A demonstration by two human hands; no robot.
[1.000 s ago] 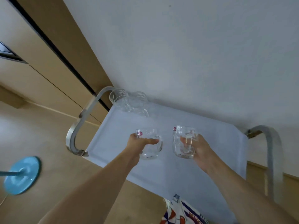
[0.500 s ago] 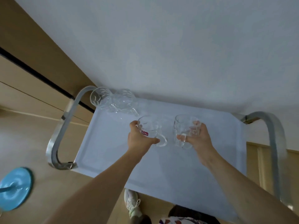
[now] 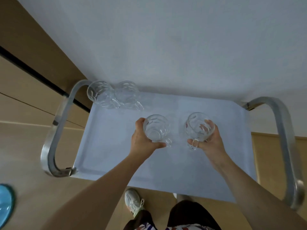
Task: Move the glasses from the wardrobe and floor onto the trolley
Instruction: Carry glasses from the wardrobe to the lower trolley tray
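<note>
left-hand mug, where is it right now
In the head view the mug is gripped by the left hand over the middle of the trolley tray, just left of the right hand's mug.

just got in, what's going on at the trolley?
A person is loading glass mugs onto the trolley tray. The left hand grips one mug and the right hand grips another, both over the tray's middle. Two more mugs stand together at the far left corner.
</note>
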